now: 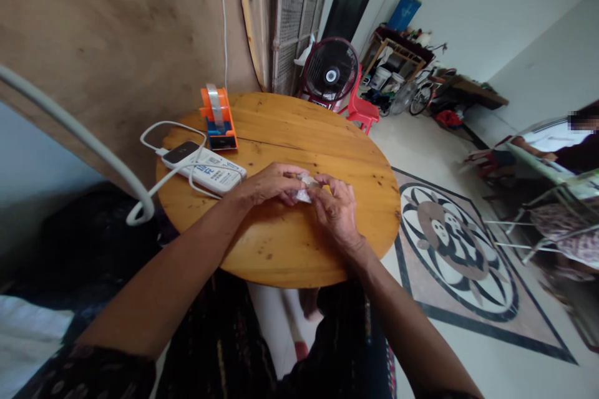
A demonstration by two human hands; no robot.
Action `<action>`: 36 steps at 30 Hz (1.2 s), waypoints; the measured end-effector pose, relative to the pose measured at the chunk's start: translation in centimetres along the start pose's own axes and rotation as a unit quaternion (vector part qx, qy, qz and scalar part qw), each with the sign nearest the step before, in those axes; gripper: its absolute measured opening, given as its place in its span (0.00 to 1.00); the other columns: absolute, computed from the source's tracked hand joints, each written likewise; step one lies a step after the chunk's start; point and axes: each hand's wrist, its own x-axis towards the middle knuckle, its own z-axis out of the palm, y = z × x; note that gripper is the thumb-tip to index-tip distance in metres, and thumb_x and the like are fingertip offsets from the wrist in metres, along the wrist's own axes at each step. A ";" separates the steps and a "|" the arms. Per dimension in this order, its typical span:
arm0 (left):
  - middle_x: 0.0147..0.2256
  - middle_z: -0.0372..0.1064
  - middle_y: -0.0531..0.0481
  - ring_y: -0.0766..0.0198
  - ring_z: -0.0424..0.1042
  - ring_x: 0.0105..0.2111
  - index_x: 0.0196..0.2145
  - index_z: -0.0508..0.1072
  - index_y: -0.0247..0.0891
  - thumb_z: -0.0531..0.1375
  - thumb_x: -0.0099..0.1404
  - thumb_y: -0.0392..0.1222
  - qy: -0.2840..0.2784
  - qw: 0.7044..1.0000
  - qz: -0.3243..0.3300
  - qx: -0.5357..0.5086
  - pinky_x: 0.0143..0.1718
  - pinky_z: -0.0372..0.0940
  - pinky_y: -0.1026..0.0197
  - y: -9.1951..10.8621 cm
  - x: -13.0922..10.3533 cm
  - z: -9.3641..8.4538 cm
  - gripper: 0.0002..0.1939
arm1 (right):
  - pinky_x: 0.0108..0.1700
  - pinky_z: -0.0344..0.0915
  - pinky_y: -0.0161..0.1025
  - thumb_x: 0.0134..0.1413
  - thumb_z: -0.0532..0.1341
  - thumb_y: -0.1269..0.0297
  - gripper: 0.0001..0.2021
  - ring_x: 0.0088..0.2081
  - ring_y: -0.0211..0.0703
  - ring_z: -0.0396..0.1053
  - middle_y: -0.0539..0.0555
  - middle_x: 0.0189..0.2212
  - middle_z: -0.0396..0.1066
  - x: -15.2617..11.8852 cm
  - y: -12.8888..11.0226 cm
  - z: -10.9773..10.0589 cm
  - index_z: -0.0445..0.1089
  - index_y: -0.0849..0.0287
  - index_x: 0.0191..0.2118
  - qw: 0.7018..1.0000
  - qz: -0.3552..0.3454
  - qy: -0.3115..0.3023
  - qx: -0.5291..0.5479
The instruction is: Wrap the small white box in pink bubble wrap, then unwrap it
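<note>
Over the middle of the round wooden table (281,255), both my hands meet around a small, shiny, whitish clear packet (303,193) that looks like crumpled plastic. My left hand (276,184) pinches it from the left, fingers closed on its edge. From the other side, the thumb and fingers of my right hand (337,202) close on it too. What lies inside the packet is too small to make out. Left of my left hand rests a white power bank (218,174) with a cable. Behind it stands an orange tape dispenser (216,115) holding a roll of clear tape.
A thick white cable (93,121) arcs in at the left, near my left arm. Beyond the table's far edge are a fan (331,68) and a red plastic chair (362,109). Another person (578,149) sits at a table on the far right.
</note>
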 end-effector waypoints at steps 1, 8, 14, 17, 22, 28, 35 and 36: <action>0.34 0.76 0.48 0.65 0.74 0.23 0.54 0.70 0.33 0.63 0.57 0.36 0.001 1.000 0.000 -0.001 0.30 0.72 0.60 0.0 0.0 0.0 0.25 | 0.44 0.57 0.47 0.63 0.56 0.67 0.10 0.45 0.50 0.68 0.58 0.47 0.72 0.0 0.0 0.0 0.75 0.53 0.40 1.000 -0.001 0.002 -0.006; 0.32 0.76 0.48 0.65 0.74 0.23 0.54 0.70 0.32 0.62 0.58 0.36 -0.001 1.000 -0.001 0.012 0.29 0.71 0.62 0.2 -0.1 0.1 0.25 | 0.44 0.59 0.44 0.63 0.56 0.68 0.10 0.44 0.47 0.69 0.59 0.46 0.73 0.3 -0.1 0.1 0.76 0.57 0.37 0.999 -0.023 0.023 -0.037; 0.29 0.76 0.47 0.64 0.75 0.23 0.58 0.67 0.28 0.61 0.59 0.36 0.011 1.000 -0.006 0.012 0.29 0.72 0.61 0.3 -0.1 0.2 0.28 | 0.45 0.59 0.45 0.62 0.57 0.69 0.10 0.44 0.47 0.68 0.57 0.48 0.72 0.1 -0.3 -0.3 0.76 0.53 0.43 0.997 -0.036 0.009 -0.074; 0.29 0.76 0.47 0.63 0.75 0.23 0.58 0.66 0.29 0.62 0.59 0.36 0.012 1.000 -0.010 0.005 0.29 0.72 0.61 0.1 -0.1 0.1 0.30 | 0.48 0.59 0.48 0.61 0.57 0.70 0.14 0.47 0.49 0.67 0.57 0.53 0.70 -1.1 -0.6 -0.7 0.74 0.50 0.49 0.995 -0.049 -0.002 -0.082; 0.30 0.77 0.46 0.65 0.75 0.23 0.60 0.65 0.29 0.62 0.59 0.36 0.003 1.000 -0.014 0.000 0.29 0.72 0.62 0.0 0.1 0.0 0.30 | 0.53 0.60 0.54 0.61 0.57 0.66 0.19 0.56 0.54 0.65 0.60 0.61 0.62 -2.6 0.3 -1.1 0.67 0.51 0.57 0.999 0.037 -0.002 -0.006; 0.26 0.75 0.48 0.63 0.74 0.23 0.59 0.65 0.29 0.61 0.61 0.37 0.012 1.000 -0.017 0.015 0.27 0.71 0.62 0.0 0.1 0.2 0.29 | 0.61 0.57 0.60 0.51 0.66 0.56 0.40 0.64 0.60 0.57 0.63 0.63 0.59 -1.1 2.4 -0.3 0.51 0.55 0.67 0.989 0.084 -0.089 0.088; 0.20 0.69 0.53 0.67 0.69 0.17 0.50 0.73 0.32 0.59 0.63 0.46 0.014 0.992 0.022 0.120 0.17 0.63 0.67 -0.4 0.5 0.0 0.21 | 0.57 0.62 0.56 0.51 0.66 0.59 0.27 0.53 0.57 0.70 0.62 0.53 0.72 0.4 3.1 -0.3 0.66 0.57 0.58 0.976 0.117 -0.121 0.139; 0.19 0.67 0.54 0.68 0.67 0.15 0.48 0.74 0.33 0.58 0.64 0.47 0.017 0.988 0.033 0.147 0.16 0.60 0.68 -0.5 0.6 0.0 0.20 | 0.56 0.63 0.55 0.51 0.66 0.59 0.27 0.50 0.56 0.72 0.61 0.52 0.73 0.6 3.3 -0.5 0.67 0.57 0.57 0.972 0.126 -0.131 0.149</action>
